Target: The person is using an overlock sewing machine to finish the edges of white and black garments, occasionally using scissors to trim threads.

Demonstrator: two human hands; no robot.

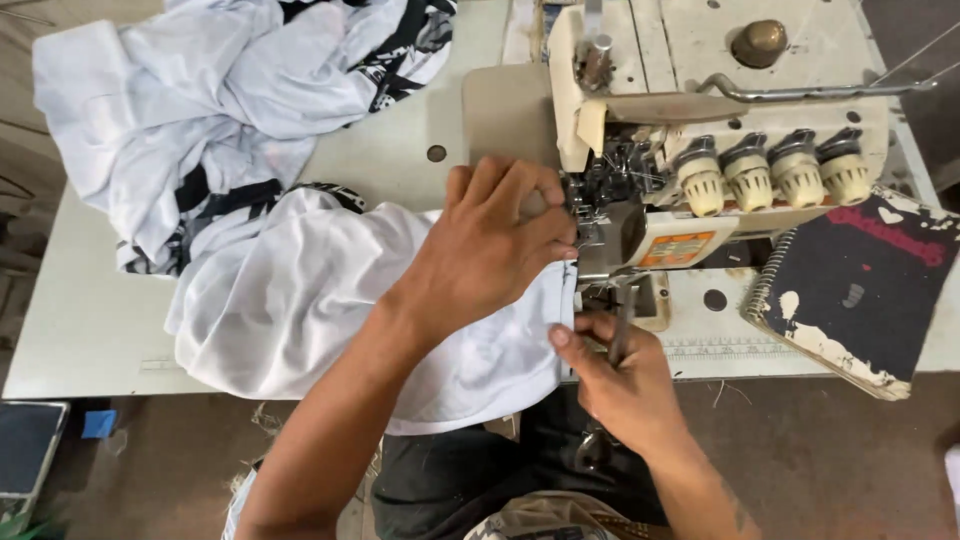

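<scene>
- The left hand point(487, 245) lies palm down, fingers spread flat and slightly curled, pressing the white fabric piece point(330, 300) against the bed of the sewing machine point(700, 150); its fingertips point(560, 225) reach right up beside the needle area.
- The right hand point(615, 375) is closed around a pair of small dark scissors point(622, 320), thumb on top, just off the table's near edge and touching the lower right corner of the fabric.
- The white fabric piece spreads from the machine leftwards across the middle of the table point(90, 320) and hangs over its near edge onto the person's lap.
- A heap of white and black-printed garments point(210, 110) sits at the far left corner of the table.
- A worn dark spiral notebook point(860, 290) lies at the right end, near the front edge, beside the machine's four tension knobs point(770, 170).
</scene>
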